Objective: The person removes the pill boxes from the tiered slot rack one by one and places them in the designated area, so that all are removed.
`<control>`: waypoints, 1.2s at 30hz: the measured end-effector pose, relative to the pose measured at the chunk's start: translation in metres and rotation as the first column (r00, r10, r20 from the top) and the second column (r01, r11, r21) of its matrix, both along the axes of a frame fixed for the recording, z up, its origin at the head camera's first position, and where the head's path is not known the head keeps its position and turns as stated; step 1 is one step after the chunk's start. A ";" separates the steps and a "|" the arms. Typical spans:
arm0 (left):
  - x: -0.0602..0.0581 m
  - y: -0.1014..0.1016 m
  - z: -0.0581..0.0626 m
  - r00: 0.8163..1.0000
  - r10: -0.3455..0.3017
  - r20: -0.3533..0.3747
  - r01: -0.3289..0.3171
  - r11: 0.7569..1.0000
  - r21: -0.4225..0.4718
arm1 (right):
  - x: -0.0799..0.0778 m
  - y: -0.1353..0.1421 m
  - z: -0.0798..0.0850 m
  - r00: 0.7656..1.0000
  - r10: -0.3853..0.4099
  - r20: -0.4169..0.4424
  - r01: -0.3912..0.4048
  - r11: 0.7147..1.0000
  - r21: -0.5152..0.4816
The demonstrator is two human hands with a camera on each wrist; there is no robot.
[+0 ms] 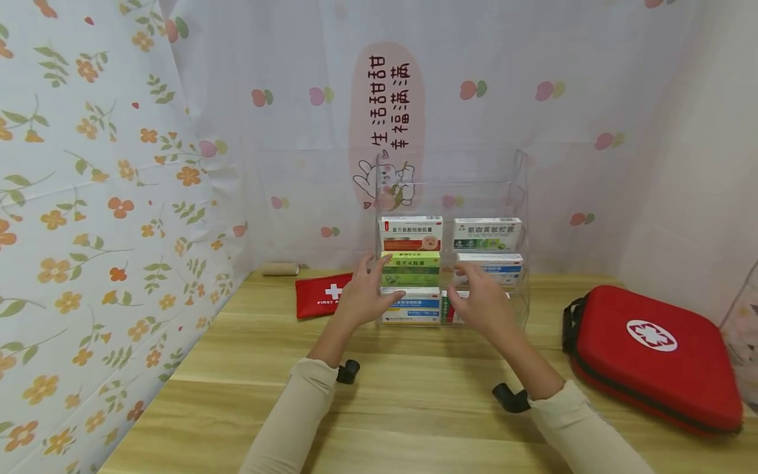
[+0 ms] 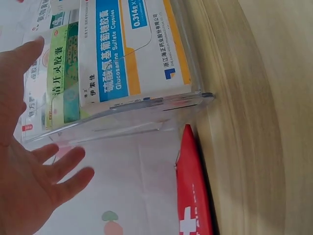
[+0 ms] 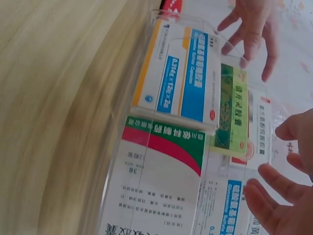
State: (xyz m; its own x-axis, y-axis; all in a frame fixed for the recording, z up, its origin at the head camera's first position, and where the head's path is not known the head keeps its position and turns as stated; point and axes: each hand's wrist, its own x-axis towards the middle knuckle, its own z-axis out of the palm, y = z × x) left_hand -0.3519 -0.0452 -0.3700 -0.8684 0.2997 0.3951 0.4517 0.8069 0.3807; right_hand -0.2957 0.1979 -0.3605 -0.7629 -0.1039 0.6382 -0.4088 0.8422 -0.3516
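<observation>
A clear tiered rack (image 1: 450, 182) holds medicine boxes in three rows. My left hand (image 1: 362, 296) is at its left side, fingers spread, with nothing in its grasp. In the left wrist view its thumb is on the box side of the clear side wall (image 2: 122, 122) and the other fingers are outside it. Nearest are a green box (image 1: 411, 273) and a blue-and-white glucosamine box (image 1: 414, 308). My right hand (image 1: 482, 299), fingers loosely bent and apart, is in front of the right column, partly covering a blue-and-white box (image 1: 503, 266) and a green-and-red box (image 3: 161, 171).
Above stand a red-and-white box (image 1: 411, 230) and a green-and-white box (image 1: 487, 232). A red first-aid pouch (image 1: 314, 297) lies left of the rack, near a beige cylinder (image 1: 280, 268). At right is a red hard case (image 1: 651, 368) with a white emblem. A patterned curtain (image 1: 296, 131) hangs behind.
</observation>
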 end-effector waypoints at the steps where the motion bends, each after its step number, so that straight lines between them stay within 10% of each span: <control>1: 0.000 -0.001 -0.001 1.000 -0.009 0.010 0.008 1.000 0.012 | -0.001 -0.002 -0.001 1.000 0.024 0.008 -0.023 1.000 -0.019; 15: -0.008 -0.013 -0.011 0.984 -0.130 0.117 0.118 0.987 0.105 | -0.015 -0.011 -0.023 0.977 0.194 0.091 -0.184 0.977 -0.109; 36: -0.022 -0.029 -0.024 0.959 -0.233 0.163 0.200 0.960 0.195 | -0.014 -0.025 -0.023 0.960 0.202 0.195 -0.199 0.979 -0.036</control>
